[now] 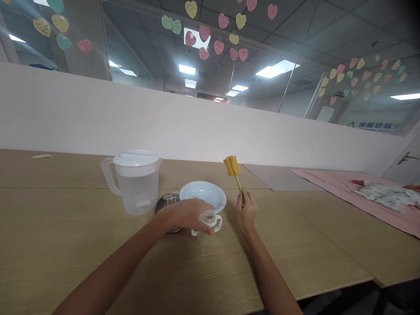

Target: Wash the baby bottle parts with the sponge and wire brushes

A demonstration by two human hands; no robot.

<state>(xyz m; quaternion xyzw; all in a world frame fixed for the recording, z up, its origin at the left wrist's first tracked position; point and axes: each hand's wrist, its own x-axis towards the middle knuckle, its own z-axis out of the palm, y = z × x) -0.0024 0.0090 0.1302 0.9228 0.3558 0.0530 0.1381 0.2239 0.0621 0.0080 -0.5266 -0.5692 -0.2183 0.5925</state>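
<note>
My right hand (247,212) is closed around the green handle of a bottle brush (232,166), its yellow sponge head pointing up. A clear baby bottle (209,216) with two white side handles stands upright on the table, its mouth uncovered. My left hand (190,214) curves over the bottle's left side, fingers wrapped around it; some fingertips are hidden. Just behind the bottle is a white bowl (202,189). A dark round metal tray (161,204) with small clear parts (171,199) on it lies partly under my left wrist.
A lidded clear pitcher (139,183) with liquid in it stands at the left. A pink cloth (328,188) with a white patterned cloth (387,195) lies at the right. A low white wall (183,127) runs behind the wooden table (65,236).
</note>
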